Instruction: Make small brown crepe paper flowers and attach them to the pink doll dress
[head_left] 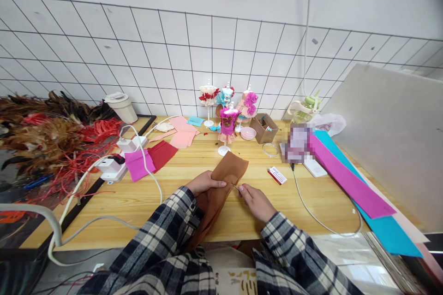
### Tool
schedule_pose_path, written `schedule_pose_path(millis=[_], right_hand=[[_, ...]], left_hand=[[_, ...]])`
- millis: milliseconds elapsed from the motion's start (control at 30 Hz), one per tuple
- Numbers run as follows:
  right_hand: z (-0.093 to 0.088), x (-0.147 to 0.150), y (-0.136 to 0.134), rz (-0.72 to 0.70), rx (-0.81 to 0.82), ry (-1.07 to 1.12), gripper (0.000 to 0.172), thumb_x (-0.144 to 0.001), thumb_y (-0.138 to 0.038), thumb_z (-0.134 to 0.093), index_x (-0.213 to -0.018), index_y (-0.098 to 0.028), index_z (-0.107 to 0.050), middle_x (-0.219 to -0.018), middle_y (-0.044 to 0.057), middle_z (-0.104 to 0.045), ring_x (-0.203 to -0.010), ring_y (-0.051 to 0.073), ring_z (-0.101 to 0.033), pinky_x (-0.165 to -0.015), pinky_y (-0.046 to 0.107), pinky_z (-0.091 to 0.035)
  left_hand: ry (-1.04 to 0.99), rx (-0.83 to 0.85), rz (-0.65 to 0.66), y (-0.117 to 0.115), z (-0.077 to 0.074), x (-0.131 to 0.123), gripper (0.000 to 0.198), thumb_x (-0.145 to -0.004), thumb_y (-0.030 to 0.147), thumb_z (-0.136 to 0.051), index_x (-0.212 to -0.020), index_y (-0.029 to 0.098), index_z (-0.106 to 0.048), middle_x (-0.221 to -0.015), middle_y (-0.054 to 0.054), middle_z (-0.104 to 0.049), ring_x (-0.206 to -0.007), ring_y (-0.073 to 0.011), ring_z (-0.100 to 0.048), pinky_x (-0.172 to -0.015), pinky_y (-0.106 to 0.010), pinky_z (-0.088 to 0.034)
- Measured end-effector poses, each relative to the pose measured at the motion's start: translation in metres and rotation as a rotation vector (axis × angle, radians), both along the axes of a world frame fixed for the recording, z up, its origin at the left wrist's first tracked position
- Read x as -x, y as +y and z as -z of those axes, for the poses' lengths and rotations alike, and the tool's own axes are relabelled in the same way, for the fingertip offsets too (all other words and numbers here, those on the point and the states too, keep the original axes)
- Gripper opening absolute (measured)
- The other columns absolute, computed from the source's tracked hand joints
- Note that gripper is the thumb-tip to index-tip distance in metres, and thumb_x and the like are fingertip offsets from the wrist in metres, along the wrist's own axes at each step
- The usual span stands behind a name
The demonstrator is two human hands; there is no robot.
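Note:
A long strip of brown crepe paper [231,166] runs from the tabletop's middle down toward my lap. My left hand [204,183] pinches its left edge, thumb on top. On the other side, my right hand [254,199] is closed around a thin needle-like tool [236,187], whose tip meets the right edge of the paper. The tool is too small to make out exactly. Just beyond the paper stands a small dress form [229,122] in a magenta bodice and peach skirt, on a white stand.
Several other dressed forms [208,97] stand behind, by a small brown box [266,129] and a pink bowl [248,133]. Left are a power strip [112,170], cables and feathers [62,133]. A small red-and-white box [277,175] and long magenta paper [349,177] lie right.

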State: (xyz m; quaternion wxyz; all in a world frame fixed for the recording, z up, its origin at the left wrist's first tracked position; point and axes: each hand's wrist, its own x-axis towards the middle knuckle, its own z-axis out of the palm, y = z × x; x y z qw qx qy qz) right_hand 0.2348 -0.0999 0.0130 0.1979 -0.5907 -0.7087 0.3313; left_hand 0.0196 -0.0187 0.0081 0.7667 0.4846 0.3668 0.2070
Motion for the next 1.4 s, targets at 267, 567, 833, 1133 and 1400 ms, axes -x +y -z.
schedule_pose_path(millis=[267,567,833,1133,1400], right_hand=[[0.003,0.004,0.002,0.010,0.000,0.057,0.052,-0.094,-0.054,-0.018,-0.079,-0.021,-0.055,-0.073,0.003,-0.061,-0.072,0.018,-0.056,-0.070,0.029,-0.040],[0.011,0.011,0.011,0.048,0.014,0.114,0.046,-0.092,-0.055,-0.029,-0.076,-0.020,-0.055,-0.074,0.003,-0.062,-0.074,0.017,-0.056,-0.071,0.028,-0.040],[0.018,0.016,0.014,0.113,0.079,0.303,0.044,-0.087,-0.056,-0.036,-0.069,-0.019,-0.051,-0.060,-0.002,-0.048,-0.060,0.014,-0.046,-0.060,0.026,-0.035],[0.026,0.020,0.014,0.110,0.138,0.487,0.045,-0.083,-0.062,-0.040,-0.065,-0.020,-0.043,-0.058,-0.003,-0.043,-0.056,0.013,-0.040,-0.057,0.026,-0.035],[0.022,0.014,0.011,0.146,0.253,0.472,0.046,-0.083,-0.064,-0.038,-0.068,-0.021,-0.046,-0.048,-0.006,-0.036,-0.043,0.010,-0.033,-0.042,0.023,-0.030]], left_hand=[[-0.014,-0.015,0.011,0.000,-0.001,0.000,0.047,-0.054,0.032,-0.083,-0.096,0.014,-0.072,-0.101,-0.007,-0.072,-0.097,-0.0250,-0.064,-0.096,-0.037,-0.042],[0.012,-0.018,0.007,0.001,0.000,-0.001,0.049,-0.056,0.033,-0.082,-0.099,0.014,-0.071,-0.103,-0.008,-0.071,-0.100,-0.0259,-0.063,-0.095,-0.038,-0.043],[-0.010,-0.003,-0.017,0.000,0.002,-0.002,0.047,-0.055,0.033,-0.082,-0.096,0.013,-0.071,-0.101,-0.008,-0.072,-0.096,-0.0255,-0.065,-0.092,-0.036,-0.044],[0.007,-0.013,-0.029,0.000,0.003,-0.002,0.047,-0.056,0.033,-0.082,-0.097,0.013,-0.071,-0.102,-0.007,-0.072,-0.097,-0.0259,-0.064,-0.091,-0.036,-0.045],[-0.026,-0.006,-0.039,0.000,0.005,-0.001,0.045,-0.057,0.032,-0.081,-0.097,0.012,-0.071,-0.102,-0.008,-0.072,-0.094,-0.0246,-0.065,-0.090,-0.036,-0.045]])
